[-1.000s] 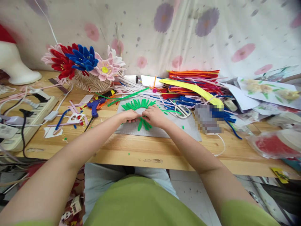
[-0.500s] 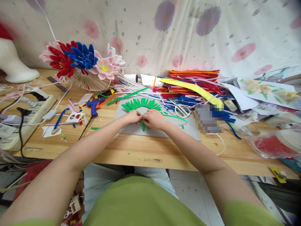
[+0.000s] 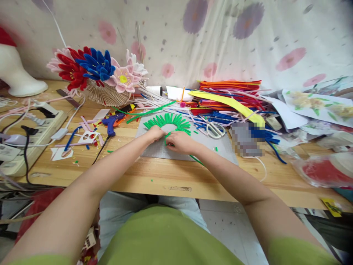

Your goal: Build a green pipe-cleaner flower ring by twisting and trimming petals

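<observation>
My left hand is closed in a pinch at the near edge of a fan of green pipe cleaner loops on a grey mat. Close beside it, my right hand has its fingers curled together. A bit of green pipe cleaner shows between the two hands, and both appear to grip it. A green length comes out from under my right forearm. My fingers hide the exact grip.
Scissors lie on the mat's right side. A blue glue gun rests to the left, near a power strip. Behind are velvety flowers on a fan and bundled pipe cleaners. A blurred-out object lies at right.
My right hand has turned slightly and its fingers have lowered. The long green strip has swung from right of the hand to below the forearm. The short green piece beneath my hands no longer shows.
</observation>
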`<state>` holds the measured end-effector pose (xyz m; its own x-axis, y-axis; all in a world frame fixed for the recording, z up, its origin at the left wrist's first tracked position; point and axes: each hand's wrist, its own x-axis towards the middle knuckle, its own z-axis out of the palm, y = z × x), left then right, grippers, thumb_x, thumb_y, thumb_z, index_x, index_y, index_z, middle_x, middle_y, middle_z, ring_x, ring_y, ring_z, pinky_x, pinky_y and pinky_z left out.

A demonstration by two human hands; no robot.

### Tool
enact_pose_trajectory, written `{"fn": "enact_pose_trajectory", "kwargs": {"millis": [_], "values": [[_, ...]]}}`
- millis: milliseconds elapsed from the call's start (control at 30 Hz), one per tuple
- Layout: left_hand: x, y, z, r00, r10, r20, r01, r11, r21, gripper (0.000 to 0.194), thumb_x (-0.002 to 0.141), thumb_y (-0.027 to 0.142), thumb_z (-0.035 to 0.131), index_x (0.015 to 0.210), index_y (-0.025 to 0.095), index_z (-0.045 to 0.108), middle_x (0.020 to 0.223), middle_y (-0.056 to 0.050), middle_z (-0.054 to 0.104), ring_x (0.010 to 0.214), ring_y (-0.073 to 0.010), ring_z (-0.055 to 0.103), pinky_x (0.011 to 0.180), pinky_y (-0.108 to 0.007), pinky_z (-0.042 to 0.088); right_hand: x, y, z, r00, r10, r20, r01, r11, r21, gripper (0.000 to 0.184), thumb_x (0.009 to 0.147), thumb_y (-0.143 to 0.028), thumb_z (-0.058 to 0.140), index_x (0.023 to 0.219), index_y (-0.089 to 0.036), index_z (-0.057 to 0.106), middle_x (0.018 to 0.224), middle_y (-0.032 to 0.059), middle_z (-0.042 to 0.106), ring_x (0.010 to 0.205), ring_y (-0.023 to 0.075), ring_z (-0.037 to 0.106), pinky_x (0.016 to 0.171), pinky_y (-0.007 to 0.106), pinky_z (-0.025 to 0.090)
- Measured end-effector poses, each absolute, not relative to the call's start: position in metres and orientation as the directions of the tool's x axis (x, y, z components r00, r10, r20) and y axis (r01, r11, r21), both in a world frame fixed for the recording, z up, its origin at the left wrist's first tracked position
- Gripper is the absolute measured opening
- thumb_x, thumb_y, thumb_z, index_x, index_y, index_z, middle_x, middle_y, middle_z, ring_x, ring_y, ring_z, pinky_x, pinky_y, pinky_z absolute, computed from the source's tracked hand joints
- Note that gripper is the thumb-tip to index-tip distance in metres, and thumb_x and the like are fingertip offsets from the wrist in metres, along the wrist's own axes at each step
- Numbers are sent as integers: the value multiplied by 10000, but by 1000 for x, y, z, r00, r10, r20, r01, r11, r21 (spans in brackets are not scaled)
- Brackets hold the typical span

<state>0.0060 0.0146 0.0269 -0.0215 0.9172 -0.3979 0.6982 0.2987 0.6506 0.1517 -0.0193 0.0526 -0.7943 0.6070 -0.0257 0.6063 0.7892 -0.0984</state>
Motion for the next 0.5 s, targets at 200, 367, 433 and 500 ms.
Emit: {"fn": "enact_pose_trajectory", "kwargs": {"millis": [200, 367, 433, 500], "values": [[5, 14, 27, 108, 963, -248, 874, 27, 485, 272, 727, 401, 594, 596, 163, 608, 567, -30, 570, 582, -160, 531, 548, -269, 361, 153, -18, 40, -816, 571, -89, 577, 794, -193, 153, 780, -242, 518, 775, -174, 655, 770, 54, 640, 742, 153, 540, 609, 247, 298], [-6, 6, 28, 280, 960, 12, 834, -250, 492, 224, 794, 304, 529, 929, 192, 669, 935, -63, 638, 907, -200, 582, 808, -313, 440, 161, -7, 33, -785, 618, -37, 585, 722, -369, 160, 813, -268, 516, 796, -167, 640, 769, 29, 628, 740, 131, 528, 645, 227, 332], [-14, 1, 27, 321, 925, 202, 803, -379, 461, 261, 790, 219, 517, 1019, 180, 635, 1043, -82, 596, 1028, -206, 540, 910, -333, 413, 164, -3, 31, -778, 627, 31, 558, 715, -422, 137, 777, -204, 547, 873, -162, 634, 758, 14, 618, 737, 123, 519, 673, 222, 349], [-24, -5, 27, 370, 874, 314, 773, -477, 417, 278, 779, 151, 492, 1030, 165, 610, 1071, -89, 570, 1069, -207, 510, 946, -342, 396, 165, -1, 30, -801, 593, 83, 506, 743, -438, 216, 740, -145, 568, 947, -159, 630, 757, 7, 610, 751, 124, 516, 711, 226, 364]]}}
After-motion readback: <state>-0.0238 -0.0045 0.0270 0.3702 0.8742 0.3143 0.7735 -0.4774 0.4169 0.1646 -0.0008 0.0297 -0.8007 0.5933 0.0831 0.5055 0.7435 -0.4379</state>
